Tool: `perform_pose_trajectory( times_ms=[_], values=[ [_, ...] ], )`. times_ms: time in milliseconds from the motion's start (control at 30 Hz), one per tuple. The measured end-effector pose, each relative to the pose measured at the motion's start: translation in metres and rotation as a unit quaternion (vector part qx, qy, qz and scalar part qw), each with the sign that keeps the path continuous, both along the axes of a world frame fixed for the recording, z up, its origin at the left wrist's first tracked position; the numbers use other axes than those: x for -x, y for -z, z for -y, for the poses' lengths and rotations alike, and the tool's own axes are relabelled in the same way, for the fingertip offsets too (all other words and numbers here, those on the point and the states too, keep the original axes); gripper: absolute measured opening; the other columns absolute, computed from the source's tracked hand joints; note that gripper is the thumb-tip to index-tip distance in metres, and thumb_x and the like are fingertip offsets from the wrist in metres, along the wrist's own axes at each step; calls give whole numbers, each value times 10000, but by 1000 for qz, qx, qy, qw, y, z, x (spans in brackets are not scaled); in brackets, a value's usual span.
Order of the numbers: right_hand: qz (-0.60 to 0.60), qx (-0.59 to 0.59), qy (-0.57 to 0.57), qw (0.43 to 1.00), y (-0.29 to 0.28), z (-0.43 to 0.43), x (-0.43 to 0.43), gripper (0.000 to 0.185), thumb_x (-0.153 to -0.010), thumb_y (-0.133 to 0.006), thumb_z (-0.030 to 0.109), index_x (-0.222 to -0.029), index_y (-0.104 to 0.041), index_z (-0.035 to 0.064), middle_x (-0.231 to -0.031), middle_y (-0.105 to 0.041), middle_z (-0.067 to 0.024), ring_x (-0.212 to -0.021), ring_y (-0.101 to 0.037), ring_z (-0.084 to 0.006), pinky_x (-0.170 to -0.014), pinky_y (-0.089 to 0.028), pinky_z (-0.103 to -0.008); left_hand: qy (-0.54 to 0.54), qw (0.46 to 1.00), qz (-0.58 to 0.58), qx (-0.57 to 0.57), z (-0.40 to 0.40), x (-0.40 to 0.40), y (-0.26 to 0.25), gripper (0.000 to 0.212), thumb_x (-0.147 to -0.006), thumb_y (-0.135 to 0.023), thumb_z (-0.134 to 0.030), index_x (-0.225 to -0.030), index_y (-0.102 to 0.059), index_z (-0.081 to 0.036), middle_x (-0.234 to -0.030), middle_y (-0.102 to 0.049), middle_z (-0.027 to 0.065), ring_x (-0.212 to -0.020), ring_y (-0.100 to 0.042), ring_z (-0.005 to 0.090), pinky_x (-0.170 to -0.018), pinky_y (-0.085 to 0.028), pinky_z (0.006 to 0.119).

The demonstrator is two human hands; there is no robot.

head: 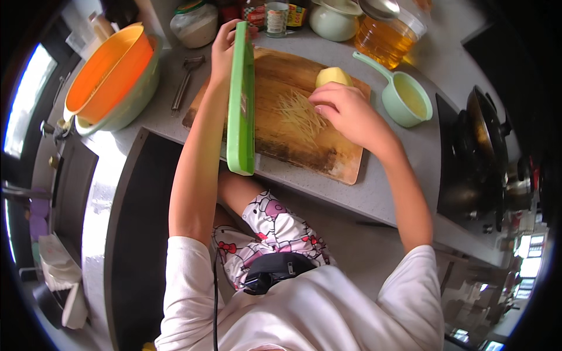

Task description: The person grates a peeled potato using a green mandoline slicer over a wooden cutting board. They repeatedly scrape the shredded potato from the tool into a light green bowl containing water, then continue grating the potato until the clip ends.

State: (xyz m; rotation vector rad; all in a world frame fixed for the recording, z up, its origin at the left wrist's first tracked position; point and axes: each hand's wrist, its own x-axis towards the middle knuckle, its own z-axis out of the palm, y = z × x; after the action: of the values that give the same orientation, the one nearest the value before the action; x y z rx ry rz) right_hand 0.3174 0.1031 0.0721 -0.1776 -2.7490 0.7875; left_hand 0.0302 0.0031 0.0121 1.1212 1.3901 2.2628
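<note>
My left hand (225,48) grips the far end of a green plastic mandoline slicer (241,101), which is held on its edge over the left part of a wooden cutting board (285,151). Thin pale potato shreds (303,118) lie in a loose pile mid-board. At the right side of that pile is my right hand (344,107), its fingers curled and thumb close to them; whether any shreds are between the fingertips is hidden. Just beyond this hand a peeled yellow potato (333,76) rests on the board, partly covered by the fingers.
A metal peeler (186,83) lies left of the board, near an orange basket (109,74) in a pale green basin (145,96). To the right stand a green ladle-like pot (406,98) with liquid and an oil jug (386,41). Jars line the back; a stove holds a wok (480,118).
</note>
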Motion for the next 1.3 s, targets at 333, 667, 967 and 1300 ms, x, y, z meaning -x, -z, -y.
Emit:
perform_pose_trajectory(
  times_ms=[333, 667, 967, 1300],
  values=[
    [58, -125, 171, 976, 23, 58, 16, 625, -830, -824, 350, -1179, -601, -118, -1196, -619, -308, -1181, -580, -446, -993, -480, -472, -36, 996, -79, 22, -18, 4, 8, 352, -1041, -578, -91, -1386, -521, -45, -1189, -701, 111, -1081, -682, 186, -841, -551, 296],
    [130, -66, 152, 978, 13, 25, 28, 476, -748, -884, 189, -1075, -659, -73, -1037, -720, -222, -986, -689, -350, -898, -531, -409, -62, 992, -104, 17, -26, -1, 11, 339, -1064, -530, -81, -1399, -515, -34, -1206, -700, 116, -1090, -687, 193, -822, -542, 287],
    [308, -142, 114, 934, -8, 27, 72, 403, -695, -818, 125, -1021, -702, -82, -1045, -726, -258, -970, -716, -354, -840, -561, -431, -80, 987, -133, 32, -26, 10, 17, 341, -1061, -530, -66, -1400, -515, -26, -1211, -701, 121, -1094, -688, 207, -874, -540, 298],
    [352, -123, 29, 927, -39, 12, 81, 256, -724, -758, 143, -739, -602, -60, -684, -625, -131, -613, -608, -210, -549, -490, -358, -56, 994, -85, 44, -18, 17, 17, 355, -1039, -561, -69, -1391, -517, -64, -1232, -694, 105, -1107, -675, 183, -857, -554, 290]
  ],
)
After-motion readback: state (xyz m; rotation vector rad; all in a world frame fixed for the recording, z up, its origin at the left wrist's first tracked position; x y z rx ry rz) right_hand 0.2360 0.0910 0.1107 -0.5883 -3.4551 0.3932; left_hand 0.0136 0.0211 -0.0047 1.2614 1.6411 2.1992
